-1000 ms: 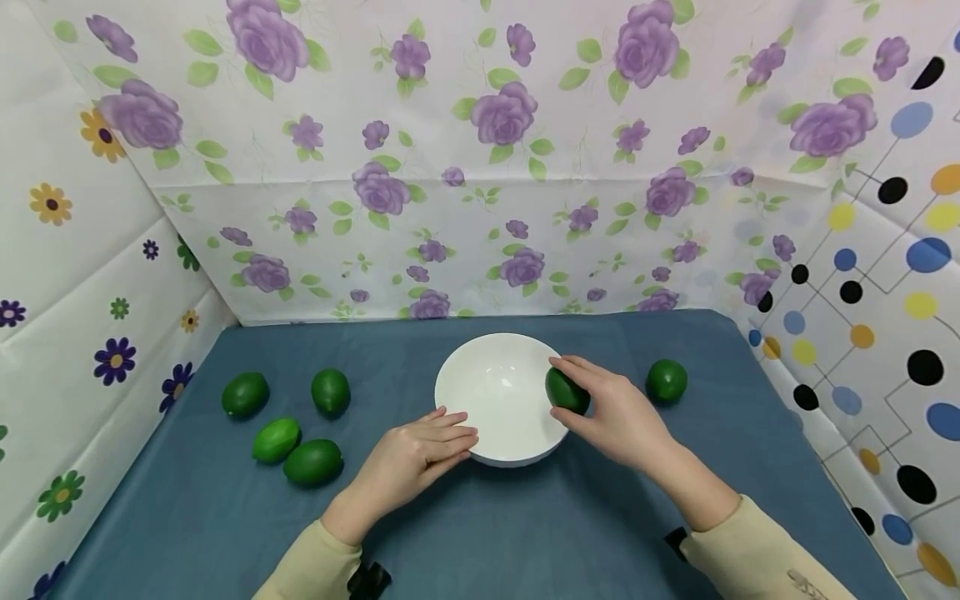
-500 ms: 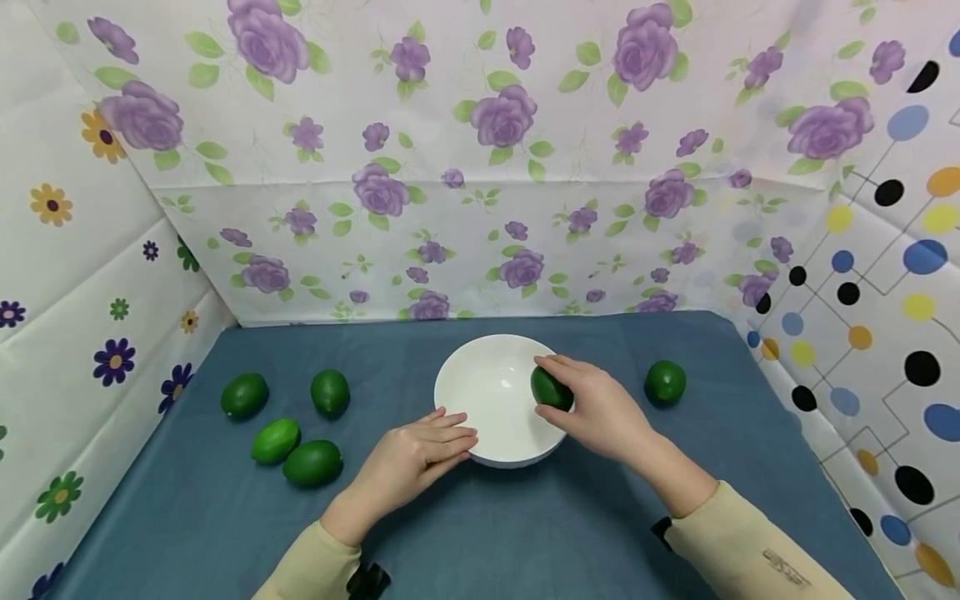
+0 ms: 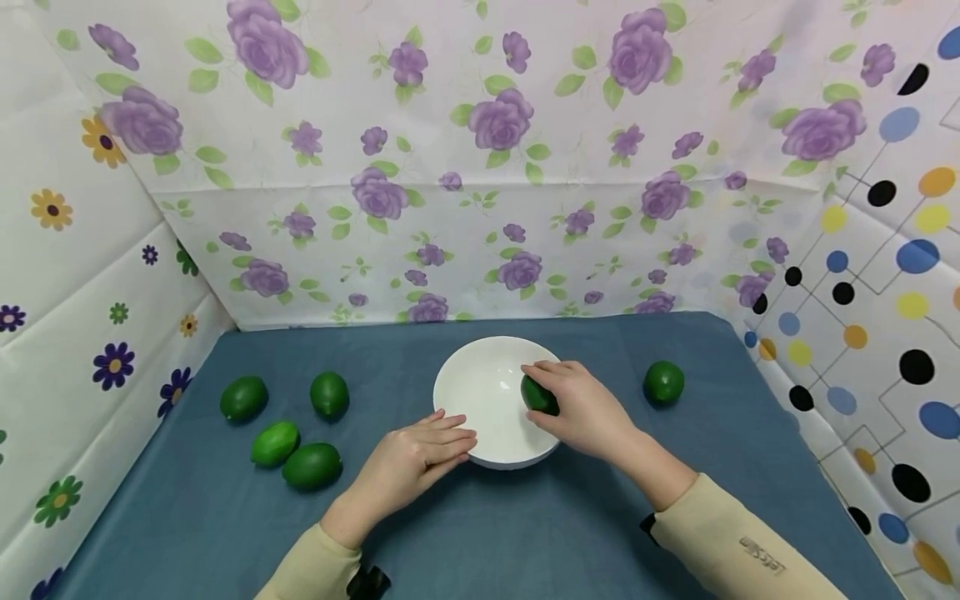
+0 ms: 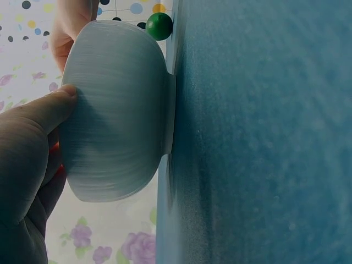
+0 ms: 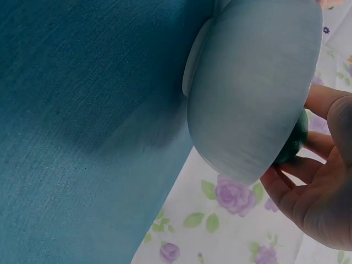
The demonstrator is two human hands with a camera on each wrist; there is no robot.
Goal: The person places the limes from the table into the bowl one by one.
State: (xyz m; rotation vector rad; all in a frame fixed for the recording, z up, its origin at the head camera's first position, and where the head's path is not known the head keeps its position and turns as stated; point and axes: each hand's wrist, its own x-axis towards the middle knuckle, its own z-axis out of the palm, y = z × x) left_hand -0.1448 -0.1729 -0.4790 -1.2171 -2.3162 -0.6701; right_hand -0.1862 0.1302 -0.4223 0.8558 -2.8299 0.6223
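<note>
A white bowl (image 3: pixel 491 417) stands mid-table, and its outer wall fills much of both wrist views. My left hand (image 3: pixel 412 462) holds the bowl at its near left rim, the fingers laid over the edge. In the left wrist view the thumb (image 4: pixel 67 91) lies against the outer wall near the rim. My right hand (image 3: pixel 585 408) grips a dark green oval fruit (image 3: pixel 537 397) over the bowl's right half. The right wrist view shows that fruit (image 5: pixel 296 140) partly hidden behind the rim, with fingers around it.
To the left lie several green fruits, among them a lighter lime (image 3: pixel 274 443) touching a darker fruit (image 3: pixel 312 467). Another dark green fruit (image 3: pixel 663 383) sits right of the bowl. A blue cloth (image 3: pixel 517 542) covers the table, with a flowered curtain (image 3: pixel 420 208) behind.
My right hand has moved left with the dark green fruit, from the bowl's right rim to further inside over the bowl. The left hand has stayed at the rim.
</note>
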